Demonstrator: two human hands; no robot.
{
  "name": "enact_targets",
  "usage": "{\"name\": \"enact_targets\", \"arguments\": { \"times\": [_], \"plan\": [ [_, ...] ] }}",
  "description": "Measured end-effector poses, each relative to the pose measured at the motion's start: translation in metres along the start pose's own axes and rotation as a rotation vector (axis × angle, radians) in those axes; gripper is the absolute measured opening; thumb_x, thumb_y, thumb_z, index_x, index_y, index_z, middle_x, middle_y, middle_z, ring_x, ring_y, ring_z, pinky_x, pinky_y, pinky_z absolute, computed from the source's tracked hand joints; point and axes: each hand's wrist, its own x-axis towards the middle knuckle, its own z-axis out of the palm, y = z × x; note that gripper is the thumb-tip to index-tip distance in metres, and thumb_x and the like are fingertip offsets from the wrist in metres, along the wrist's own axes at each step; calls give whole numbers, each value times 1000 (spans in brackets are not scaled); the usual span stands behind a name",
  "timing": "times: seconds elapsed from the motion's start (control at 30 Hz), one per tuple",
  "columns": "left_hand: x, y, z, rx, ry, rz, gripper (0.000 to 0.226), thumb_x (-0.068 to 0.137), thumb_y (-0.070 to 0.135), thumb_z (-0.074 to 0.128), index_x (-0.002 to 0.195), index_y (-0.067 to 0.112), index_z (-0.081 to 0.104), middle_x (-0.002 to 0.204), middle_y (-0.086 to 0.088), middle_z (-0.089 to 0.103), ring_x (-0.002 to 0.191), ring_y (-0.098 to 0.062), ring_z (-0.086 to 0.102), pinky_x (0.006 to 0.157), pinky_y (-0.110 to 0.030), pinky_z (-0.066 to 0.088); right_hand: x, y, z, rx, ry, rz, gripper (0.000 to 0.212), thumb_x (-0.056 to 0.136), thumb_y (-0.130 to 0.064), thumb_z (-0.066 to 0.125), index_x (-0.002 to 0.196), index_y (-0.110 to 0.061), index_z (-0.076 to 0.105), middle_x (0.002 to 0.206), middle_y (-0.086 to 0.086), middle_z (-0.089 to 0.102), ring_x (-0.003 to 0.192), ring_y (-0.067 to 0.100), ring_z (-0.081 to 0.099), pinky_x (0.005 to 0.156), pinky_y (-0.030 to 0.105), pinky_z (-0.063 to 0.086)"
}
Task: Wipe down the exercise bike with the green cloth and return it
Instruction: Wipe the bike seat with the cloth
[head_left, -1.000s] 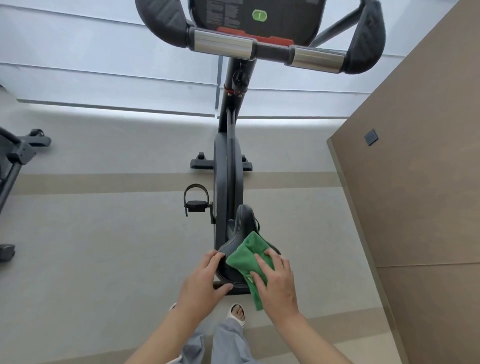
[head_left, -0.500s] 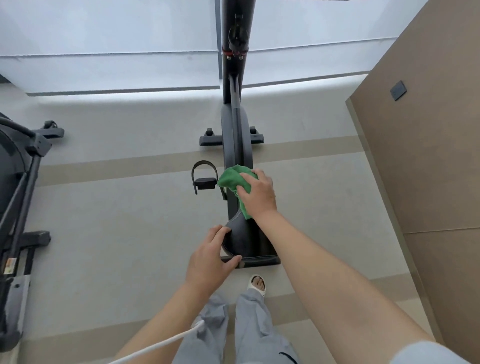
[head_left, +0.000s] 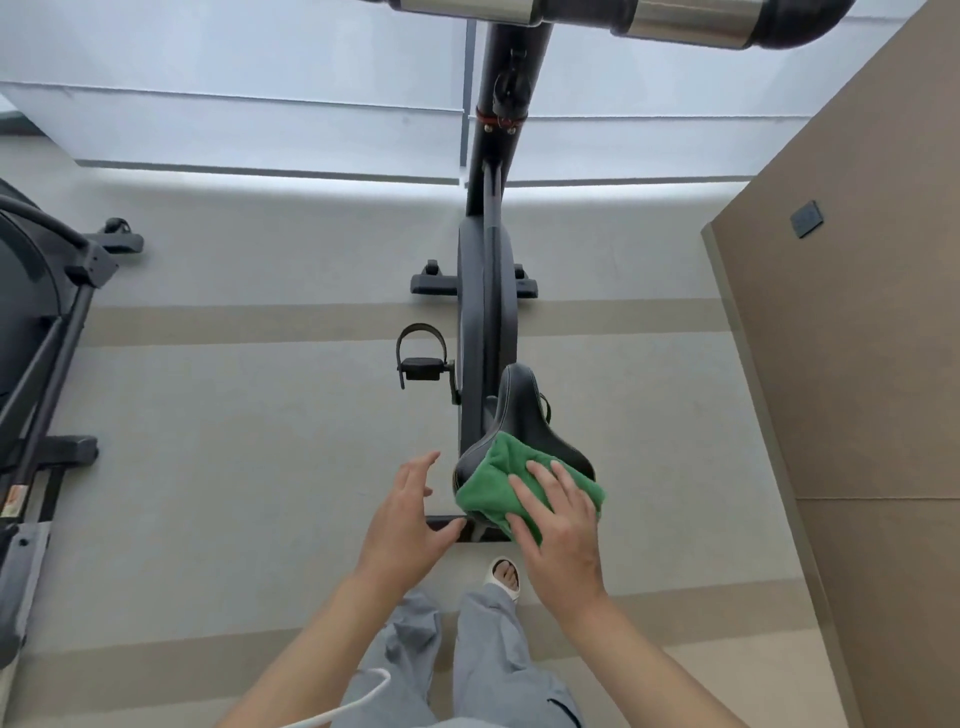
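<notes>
Green cloth (head_left: 498, 486) sits bunched on the rear, wide end of the black saddle (head_left: 519, 415) of the exercise bike (head_left: 485, 291), draped partly over the back edge. Right hand (head_left: 558, 530) lies flat on it, fingers straight, pressing rather than gripping. Left hand (head_left: 405, 514) hovers just beside the saddle's left flank, fingers spread and relaxed, holding nothing, not touching the saddle as far as I can tell. Risks from here: cloth is only pinned by palm pressure, so a fast stroke toward the saddle nose could let it slide out from under the fingers or roll up, and the overhanging part could drop to the floor (head_left: 234, 467). With the left hand off the saddle, nothing steadies it; if the saddle swivels or the post has play, hard pressure may turn it and the wipe skips patches. Bunched cloth means small contact area, likely to miss the stitched edges and the narrow nose. Pedal (head_left: 421, 358) with its strap sticks out on the left, near where the left hand would travel if it drops toward the frame, so a knock is possible. Handlebar (head_left: 675, 21) at the top edge looks untouched from here; coverage there and on the frame is my guess at what remains. A white cable (head_left: 343, 709) hangs near the person's legs and could snag on a step.
</notes>
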Motion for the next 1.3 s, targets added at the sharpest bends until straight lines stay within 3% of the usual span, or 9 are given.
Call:
{"name": "enact_targets", "arguments": {
  "times": [0.2,0.43,0.53,0.67,0.77,0.87,1.0,1.17,1.3],
  "plan": [
    [1,-21,-33,-23,62,-25,85,80,28,85,151,36,40,135,24,42,110,-2,58,77,-20,47,57,-46,28,-147,-198,-280,36,96,-36,65,129,-22,70,148,3,61,148,33,46,122,53,32],
    [1,-21,-48,-15,96,-13,80,82,27,85,150,32,44,134,15,47,109,-5,57,86,-25,48,116,-83,27,-417,-565,-360,35,93,-45,52,97,-17,74,96,5,72,96,29,64,101,45,41],
    [-3,-19,-49,-27,110,14,74,84,27,83,148,28,47,132,12,50,107,-7,58,87,-26,48,100,-68,21,-355,-482,-437,36,96,-43,50,107,-18,73,110,1,71,111,26,61,109,43,37],
    [-6,-18,-50,-74,149,20,63,87,18,79,144,24,53,131,11,54,105,-9,61,87,-28,50,49,-21,7,-243,-280,-530,42,103,-34,54,143,-22,60,158,-2,52,153,26,40,126,46,28],
    [-8,-19,-49,-107,161,14,58,88,13,76,142,23,55,129,10,55,105,-11,61,85,-28,48,24,10,-1,-269,-277,-574,49,109,-33,46,158,-25,44,172,-3,31,161,25,20,130,46,19],
    [-11,-21,-50,-130,167,12,56,90,11,73,141,22,57,128,9,55,107,-12,61,87,-27,48,31,3,2,-330,-311,-552,53,107,-37,48,159,-27,43,172,-2,29,161,28,20,129,49,19],
    [-18,-21,-55,-145,187,-7,51,91,8,70,140,20,59,127,7,57,106,-12,61,90,-30,50,66,-45,21,-391,-351,-413,46,101,-45,52,141,-23,60,154,4,54,150,34,41,123,55,28],
    [-25,-16,-66,-92,169,-35,49,94,8,67,140,21,59,130,8,57,109,-11,60,90,-25,47,118,-87,34,-542,-572,-371,41,99,-51,46,108,-19,70,108,6,73,102,30,63,101,48,40],
    [-23,-7,-72,-54,173,-26,46,95,7,65,139,19,60,128,5,58,110,-12,60,90,-27,47,116,-81,31,-502,-547,-417,38,100,-50,46,108,-20,69,106,2,73,101,27,63,100,46,40]
  ]
}}
